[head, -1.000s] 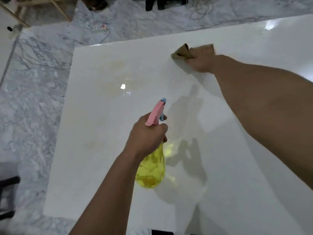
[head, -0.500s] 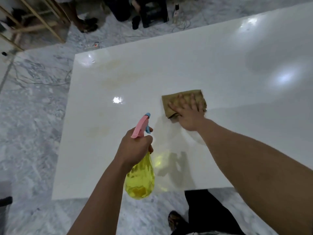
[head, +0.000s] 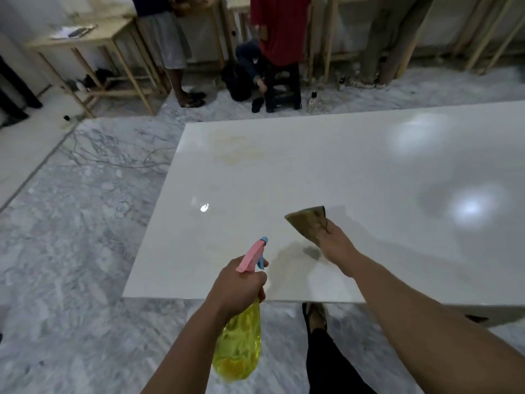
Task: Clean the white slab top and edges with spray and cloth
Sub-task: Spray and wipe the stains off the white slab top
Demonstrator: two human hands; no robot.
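Left hand (head: 237, 282) of mine grips the neck of the spray bottle (head: 238, 342), fingers curled round it, its pink nozzle pointing over the near edge of the white slab (head: 326, 177). My right hand (head: 335, 245) pinches the brown cloth (head: 308, 220), lifted just above the slab's near part. Faint yellowish stains (head: 233, 150) show near the far left corner. Marble floor (head: 71, 223) lies all around.

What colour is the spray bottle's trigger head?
Pink, with a blue nozzle tip, on the spray bottle; seen in the head view.
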